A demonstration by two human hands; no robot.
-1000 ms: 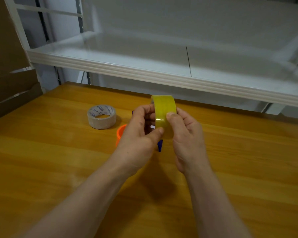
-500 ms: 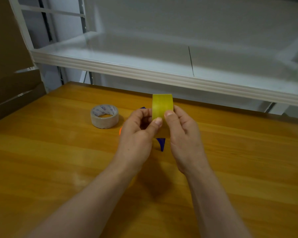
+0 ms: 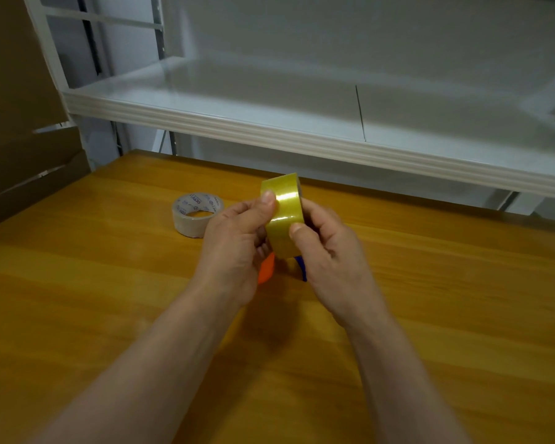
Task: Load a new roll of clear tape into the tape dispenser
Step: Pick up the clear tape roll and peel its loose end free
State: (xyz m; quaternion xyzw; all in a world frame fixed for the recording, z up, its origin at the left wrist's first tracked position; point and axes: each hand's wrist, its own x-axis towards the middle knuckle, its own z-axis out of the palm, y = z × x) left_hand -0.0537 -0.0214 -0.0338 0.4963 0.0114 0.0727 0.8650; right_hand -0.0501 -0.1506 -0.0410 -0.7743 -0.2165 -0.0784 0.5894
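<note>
The roll [image 3: 284, 213] is held on edge above the worktop [image 3: 109, 299], clamped from both sides. The left grip [image 3: 237, 238] curls round it from 9 o'clock and the right grip [image 3: 330, 254] from 4 o'clock, each with a thumb pressed on the glossy band. Its axis runs roughly 9 to 3, with the band facing the camera. The dispenser [image 3: 266, 269] shows only as orange and blue slivers at 6 o'clock, below the roll and between the hands, about equally near both. Loading probably means finding the loose end, then lowering the roll straight down. A second roll [image 3: 196, 214] lies flat at 9 o'clock.
</note>
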